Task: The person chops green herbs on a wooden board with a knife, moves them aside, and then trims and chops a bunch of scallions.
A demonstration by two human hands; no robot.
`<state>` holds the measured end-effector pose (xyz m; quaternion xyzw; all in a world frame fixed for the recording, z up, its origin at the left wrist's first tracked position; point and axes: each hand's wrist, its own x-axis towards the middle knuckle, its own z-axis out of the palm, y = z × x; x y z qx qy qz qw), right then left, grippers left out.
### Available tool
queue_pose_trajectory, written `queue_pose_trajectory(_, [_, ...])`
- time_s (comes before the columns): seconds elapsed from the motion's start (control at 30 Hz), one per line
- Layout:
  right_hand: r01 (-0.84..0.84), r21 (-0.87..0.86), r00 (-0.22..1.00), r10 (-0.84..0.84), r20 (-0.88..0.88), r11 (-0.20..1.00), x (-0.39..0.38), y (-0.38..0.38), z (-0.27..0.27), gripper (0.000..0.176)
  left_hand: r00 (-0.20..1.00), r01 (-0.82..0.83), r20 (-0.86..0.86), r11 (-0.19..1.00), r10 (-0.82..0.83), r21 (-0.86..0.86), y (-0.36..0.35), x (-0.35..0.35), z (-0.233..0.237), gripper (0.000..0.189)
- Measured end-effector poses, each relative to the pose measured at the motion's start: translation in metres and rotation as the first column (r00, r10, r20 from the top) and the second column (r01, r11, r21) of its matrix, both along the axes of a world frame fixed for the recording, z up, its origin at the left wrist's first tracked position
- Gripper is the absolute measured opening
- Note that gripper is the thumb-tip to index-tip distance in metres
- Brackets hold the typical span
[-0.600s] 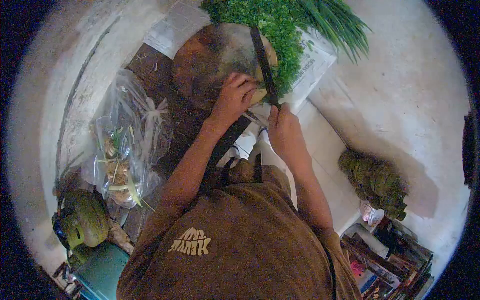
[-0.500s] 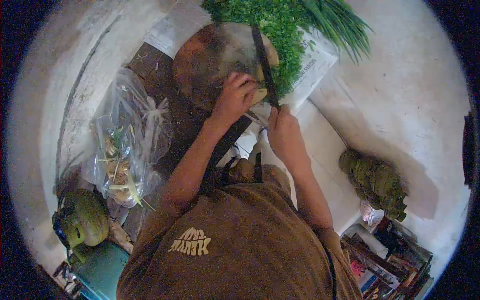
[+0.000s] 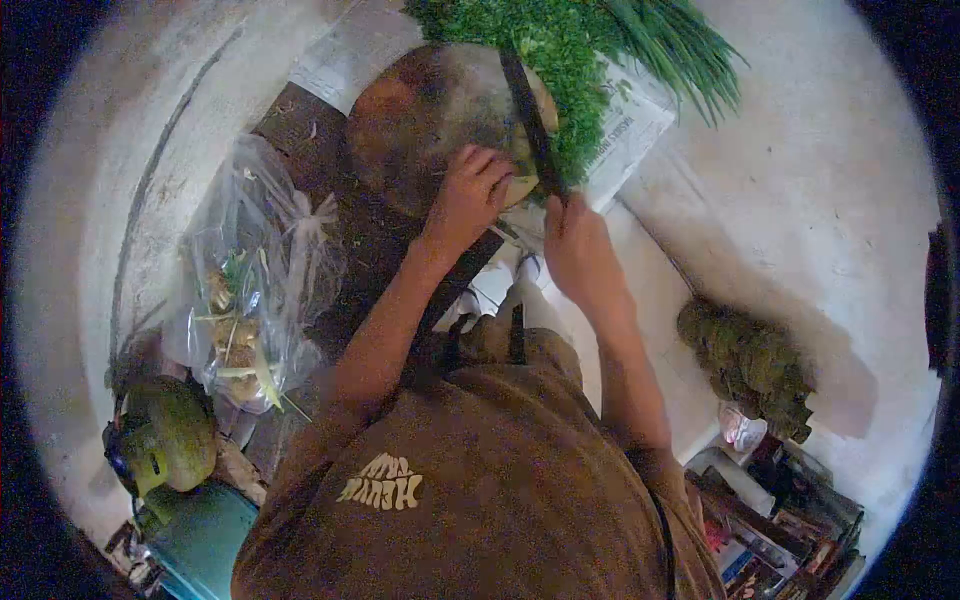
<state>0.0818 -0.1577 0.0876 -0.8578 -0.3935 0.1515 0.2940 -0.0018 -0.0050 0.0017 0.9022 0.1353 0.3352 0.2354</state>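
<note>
Right hand closed around the handle of a knife; blade points away from the body, lying over the right part of the round board. Left hand on the board's near edge, left of the knife, fingers bent and close together; can't tell if it grips anything, fingertips too blurred. Chopped greens heaped just past the blade, ahead of the right hand, on printed paper. Long green stalks beyond them, farther right. Board sits on a dark desk. Clear plastic bag with scraps left of the left forearm; pumpkin farther back, same side.
</note>
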Motion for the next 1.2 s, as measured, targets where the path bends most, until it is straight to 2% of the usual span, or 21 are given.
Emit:
queue_pose_trajectory(0.07, [0.016, 0.041, 1.000, -0.016, -0.012, 0.999, -0.011, 0.000, 0.003, 0.029, 1.000, 0.005, -0.008, 1.000, -0.005, -0.017, 0.000, -0.001, 0.001, 0.018])
queue_pose_trajectory(0.17, [0.106, -0.049, 0.989, -0.111, -0.100, 0.993, -0.017, 0.005, -0.014, 0.027, 0.999, 0.041, -0.013, 0.999, -0.041, -0.017, 0.003, -0.001, -0.001, 0.017])
queue_pose_trajectory(0.27, [0.116, -0.002, 0.992, -0.116, -0.039, 0.993, -0.017, 0.020, -0.040, 0.026, 0.999, 0.038, -0.004, 0.997, -0.039, -0.069, 0.001, -0.004, 0.003, 0.016])
queue_pose_trajectory(0.37, [-0.002, 0.073, 0.992, -0.007, 0.127, 0.997, -0.001, 0.017, -0.048, 0.026, 0.999, 0.025, -0.018, 0.997, -0.027, -0.071, 0.001, -0.003, 0.004, 0.014])
queue_pose_trajectory(0.47, [-0.011, 0.004, 1.000, 0.011, 0.011, 1.000, -0.008, 0.010, -0.001, 0.025, 1.000, -0.001, -0.014, 0.999, 0.001, -0.044, 0.001, -0.002, -0.004, 0.013])
queue_pose_trajectory(0.57, [0.038, -0.125, 0.998, -0.045, -0.052, 0.991, -0.022, 0.009, -0.018, 0.028, 1.000, 0.008, 0.000, 1.000, -0.008, -0.014, 0.002, -0.004, -0.004, 0.015])
queue_pose_trajectory(0.7, [-0.011, -0.036, 0.999, 0.013, 0.040, 0.999, -0.019, 0.023, -0.030, 0.026, 1.000, 0.001, 0.011, 1.000, -0.001, -0.020, 0.001, -0.007, -0.001, 0.014])
queue_pose_trajectory(0.77, [-0.068, 0.028, 0.994, 0.065, 0.090, 0.997, -0.005, 0.021, -0.022, 0.028, 0.999, -0.012, 0.034, 1.000, 0.012, 0.000, 0.001, -0.005, -0.001, 0.015])
queue_pose_trajectory(0.83, [-0.080, 0.017, 0.993, 0.078, 0.093, 0.997, -0.003, 0.014, -0.010, 0.028, 0.999, -0.021, 0.048, 1.000, 0.022, -0.023, 0.001, -0.004, -0.004, 0.015])
queue_pose_trajectory(1.07, [0.058, -0.012, 0.996, -0.058, -0.068, 0.998, -0.018, 0.028, -0.035, 0.032, 0.998, 0.010, 0.062, 0.995, -0.004, -0.095, 0.001, -0.008, -0.006, 0.012])
queue_pose_trajectory(1.17, [-0.067, 0.033, 0.974, 0.058, 0.217, 0.997, 0.004, 0.030, -0.041, 0.035, 1.000, 0.013, -0.020, 0.992, -0.016, -0.129, 0.002, -0.009, -0.001, 0.013])
queue_pose_trajectory(1.2, [-0.047, 0.025, 0.983, 0.042, 0.180, 0.999, 0.008, 0.030, -0.038, 0.033, 1.000, 0.020, -0.003, 0.992, -0.020, -0.125, 0.003, -0.009, 0.001, 0.013])
